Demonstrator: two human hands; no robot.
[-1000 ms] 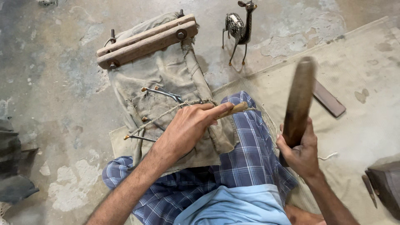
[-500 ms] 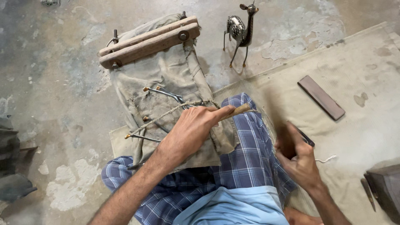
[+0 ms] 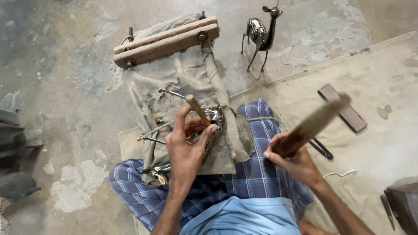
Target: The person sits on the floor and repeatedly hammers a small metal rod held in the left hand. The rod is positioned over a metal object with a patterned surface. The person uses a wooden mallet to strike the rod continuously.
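Observation:
My left hand (image 3: 187,143) grips a wooden-handled chisel (image 3: 198,109) held upright on a shiny metal piece (image 3: 215,119). That piece lies on a grey cloth (image 3: 183,82) draped over my knee in blue checked fabric (image 3: 257,174). My right hand (image 3: 294,159) holds a wooden mallet stick (image 3: 313,124), blurred, raised to the right of the chisel. Thin metal legs (image 3: 172,92) stick out from the cloth around my left hand.
A wooden clamp of two bars (image 3: 165,40) sits at the cloth's far end. A small metal deer figure (image 3: 261,35) stands on the concrete floor. A dark flat bar (image 3: 344,109) and a dark tool (image 3: 322,149) lie on the beige mat (image 3: 383,139) at right.
My right hand swung the mallet down and has raised it again. My left hand has turned the chisel from lying sideways to upright on the metal piece.

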